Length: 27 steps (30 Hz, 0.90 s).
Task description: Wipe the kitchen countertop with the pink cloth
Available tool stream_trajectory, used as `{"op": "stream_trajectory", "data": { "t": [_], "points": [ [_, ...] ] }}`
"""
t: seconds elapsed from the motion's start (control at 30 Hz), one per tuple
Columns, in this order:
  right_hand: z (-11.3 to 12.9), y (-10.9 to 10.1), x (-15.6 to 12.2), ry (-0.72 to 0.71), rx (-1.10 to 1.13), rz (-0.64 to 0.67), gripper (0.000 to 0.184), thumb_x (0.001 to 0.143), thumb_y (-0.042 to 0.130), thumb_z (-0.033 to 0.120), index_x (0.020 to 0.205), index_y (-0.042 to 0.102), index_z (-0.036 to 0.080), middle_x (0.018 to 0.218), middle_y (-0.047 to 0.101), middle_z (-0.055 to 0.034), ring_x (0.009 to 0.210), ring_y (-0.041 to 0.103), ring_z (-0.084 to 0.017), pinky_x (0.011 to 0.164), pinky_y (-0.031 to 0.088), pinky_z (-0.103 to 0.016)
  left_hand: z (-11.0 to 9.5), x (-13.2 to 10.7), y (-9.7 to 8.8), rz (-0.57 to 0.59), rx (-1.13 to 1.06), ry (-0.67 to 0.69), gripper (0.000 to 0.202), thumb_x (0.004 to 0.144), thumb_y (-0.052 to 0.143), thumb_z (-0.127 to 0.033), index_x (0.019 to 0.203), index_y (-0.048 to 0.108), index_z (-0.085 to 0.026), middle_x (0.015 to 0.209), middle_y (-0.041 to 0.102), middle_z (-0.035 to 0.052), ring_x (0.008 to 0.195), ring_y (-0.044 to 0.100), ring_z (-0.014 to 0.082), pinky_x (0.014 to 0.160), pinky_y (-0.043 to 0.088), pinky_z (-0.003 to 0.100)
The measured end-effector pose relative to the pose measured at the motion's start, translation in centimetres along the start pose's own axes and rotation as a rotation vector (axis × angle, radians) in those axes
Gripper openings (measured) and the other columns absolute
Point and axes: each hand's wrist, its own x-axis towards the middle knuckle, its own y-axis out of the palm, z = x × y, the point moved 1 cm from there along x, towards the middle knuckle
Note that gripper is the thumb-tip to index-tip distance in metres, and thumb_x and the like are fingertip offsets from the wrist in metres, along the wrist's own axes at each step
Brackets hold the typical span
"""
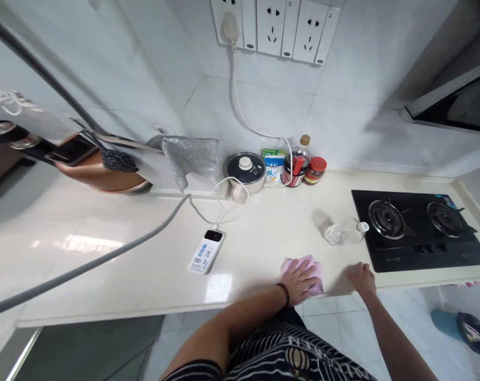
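Note:
My left hand (298, 281) lies flat with spread fingers on a crumpled pink cloth (314, 286), pressing it to the white countertop (247, 264) near the front edge. Further right, my right hand (362, 279) rests at the same edge, close to the stove's front left corner. Its fingers are curled in, and nothing shows in them. A clear plastic bottle with a white cap (345, 233) lies beyond both hands, its capped end at the left side of the black gas stove (414, 259).
A white power bank (206, 255) lies left, joined to a white cable. At the wall stand a small lidded electric pot (245, 168), a salt bag (274, 169) and sauce jars (315, 170). A grey hose (105, 258) crosses the left. A bin (460, 325) stands on the floor.

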Motion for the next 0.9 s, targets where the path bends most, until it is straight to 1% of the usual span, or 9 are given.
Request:
{"op": "stream_trajectory", "data": {
  "t": [0.1,0.17,0.27,0.37,0.5,0.6,0.7,0.8,0.9],
  "points": [
    [0.1,-0.1,0.0,0.006,-0.002,0.022,0.061,0.091,0.053,0.045,0.14,0.047,0.01,0.137,0.055,-0.0219,0.134,0.057,-0.033,0.116,0.042,-0.041,-2.1,5.5,1.2,-0.007,-0.008,0.068,0.056,0.102,0.049,-0.054,0.156,0.052,-0.04,0.176,0.033,-0.0028,0.166,0.012,0.0313,0.132,0.009,0.062],
    [0.2,0.0,0.0,0.005,0.001,0.014,0.061,0.091,0.055,0.045,0.141,0.047,0.011,0.138,0.054,-0.0216,0.135,0.056,-0.033,0.116,0.041,-0.041,-1.8,7.9,1.0,0.008,-0.016,0.024,0.058,0.102,0.048,-0.056,0.157,0.051,-0.039,0.176,0.033,-0.0021,0.166,0.013,0.0314,0.132,0.009,0.061],
    [0.1,0.2,-0.2,0.007,0.018,-0.02,0.061,0.091,0.055,0.046,0.141,0.047,0.012,0.14,0.052,-0.0207,0.136,0.055,-0.033,0.117,0.041,-0.041,1.5,9.7,-1.3,0.013,-0.037,-0.136,0.062,0.102,0.043,-0.059,0.16,0.048,-0.039,0.177,0.031,-0.0017,0.167,0.011,0.0316,0.133,0.007,0.061],
    [0.0,0.5,-0.3,0.012,0.037,-0.03,0.06,0.092,0.052,0.047,0.141,0.047,0.012,0.143,0.049,-0.0201,0.138,0.054,-0.034,0.117,0.041,-0.041,7.0,9.7,-5.2,0.009,-0.045,-0.385,0.063,0.102,0.04,-0.055,0.163,0.043,-0.038,0.179,0.023,-0.0024,0.167,0.005,0.0326,0.133,0.002,0.063],
    [0.2,0.3,-0.4,0.017,0.043,-0.026,0.059,0.092,0.053,0.046,0.141,0.048,0.013,0.143,0.05,-0.0203,0.138,0.054,-0.034,0.119,0.04,-0.042,13.1,6.8,-9.9,-0.063,-0.011,-0.665,0.065,0.103,0.039,-0.051,0.166,0.038,-0.035,0.181,0.016,-0.0018,0.167,0.0,0.0346,0.133,0.0,0.065],
    [0.6,-0.4,-0.5,0.002,0.037,-0.025,0.058,0.09,0.055,0.043,0.139,0.05,0.012,0.139,0.054,-0.021,0.135,0.056,-0.034,0.118,0.041,-0.044,14.6,2.9,-10.8,-0.117,0.027,-0.789,0.065,0.104,0.039,-0.051,0.167,0.036,-0.034,0.181,0.014,-0.0007,0.167,-0.001,0.0358,0.132,0.003,0.067],
    [1.1,-1.2,-0.7,-0.011,0.038,-0.033,0.057,0.086,0.058,0.041,0.137,0.052,0.015,0.135,0.057,-0.0188,0.133,0.057,-0.034,0.114,0.044,-0.045,13.4,-1.4,-9.8,-0.137,0.078,-0.853,0.064,0.105,0.038,-0.048,0.167,0.035,-0.033,0.181,0.014,0.0013,0.167,0.003,0.037,0.131,0.006,0.069],
    [1.3,-1.8,-1.0,-0.029,0.057,-0.048,0.051,0.084,0.06,0.04,0.131,0.057,0.022,0.131,0.06,-0.0152,0.131,0.059,-0.034,0.11,0.047,-0.046,11.0,-5.6,-8.1,-0.16,0.148,-0.885,0.062,0.105,0.04,-0.045,0.166,0.039,-0.034,0.18,0.019,0.0036,0.166,0.009,0.0382,0.13,0.009,0.07],
    [1.2,-2.2,-1.0,-0.038,0.07,-0.043,0.047,0.081,0.062,0.039,0.125,0.061,0.022,0.128,0.063,-0.0154,0.127,0.062,-0.035,0.107,0.049,-0.047,8.6,-9.2,-6.5,-0.178,0.204,-0.923,0.061,0.104,0.043,-0.043,0.163,0.044,-0.033,0.178,0.025,0.0056,0.165,0.014,0.0395,0.128,0.013,0.07]
  ]
}}
